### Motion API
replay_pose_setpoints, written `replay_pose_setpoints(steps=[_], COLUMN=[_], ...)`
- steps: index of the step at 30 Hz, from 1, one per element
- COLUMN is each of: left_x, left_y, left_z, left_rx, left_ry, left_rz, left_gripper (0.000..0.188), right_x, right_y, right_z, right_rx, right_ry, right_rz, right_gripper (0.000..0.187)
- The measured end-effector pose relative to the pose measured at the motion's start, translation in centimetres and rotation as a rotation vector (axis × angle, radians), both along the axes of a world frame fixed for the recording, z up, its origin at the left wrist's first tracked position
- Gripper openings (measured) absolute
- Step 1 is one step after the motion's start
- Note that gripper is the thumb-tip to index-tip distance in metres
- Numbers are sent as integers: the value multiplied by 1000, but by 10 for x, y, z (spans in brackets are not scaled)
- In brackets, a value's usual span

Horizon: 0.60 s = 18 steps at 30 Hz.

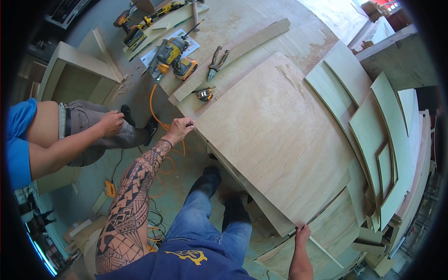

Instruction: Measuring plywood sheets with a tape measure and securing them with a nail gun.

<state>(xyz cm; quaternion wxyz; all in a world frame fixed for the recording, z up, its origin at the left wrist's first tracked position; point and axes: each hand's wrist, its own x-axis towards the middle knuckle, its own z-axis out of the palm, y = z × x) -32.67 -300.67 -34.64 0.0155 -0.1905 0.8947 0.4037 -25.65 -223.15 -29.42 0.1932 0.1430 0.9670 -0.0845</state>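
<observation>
A pale square plywood sheet (275, 135) lies in front of me on top of other boards. My left hand (179, 130) pinches its left corner, fingers closed on the edge. At the near right corner my right hand (302, 232) grips the same sheet, with its fingertips partly hidden by the edge. Beyond the left hand, a tape measure (204, 94) and pliers (217, 64) rest beside a long narrow board (233, 58). Farther off, a yellow-and-black power tool (171, 50) lies with an orange hose attached.
A co-worker's hand (112, 122) is at the left, near a wooden box frame (77, 70). Stacked curved-looking panels (380, 140) fill the right side. An orange hose (151, 100) trails to the floor by my legs. A hammer (195, 18) lies at the far end.
</observation>
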Motion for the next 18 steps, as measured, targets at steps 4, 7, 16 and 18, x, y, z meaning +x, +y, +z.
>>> replay_pose_setpoints(steps=[4, 7, 16, 18], left_x=[4, 9, 19, 19], left_y=[0, 3, 31, 28], left_z=[-3, -5, -8, -7], left_rx=[16, 49, 125, 85], left_ry=[-5, 7, 134, 166], left_rz=[-25, -7, 213, 151], left_gripper=[21, 21, 31, 32], right_x=[-1, -1, -5, -5], right_y=[-4, -12, -11, -8], right_z=[3, 0, -11, -13], right_rx=[-48, -40, 95, 91], right_ry=[13, 35, -2, 8], right_rz=[-26, -38, -71, -74], right_gripper=[25, 24, 29, 29])
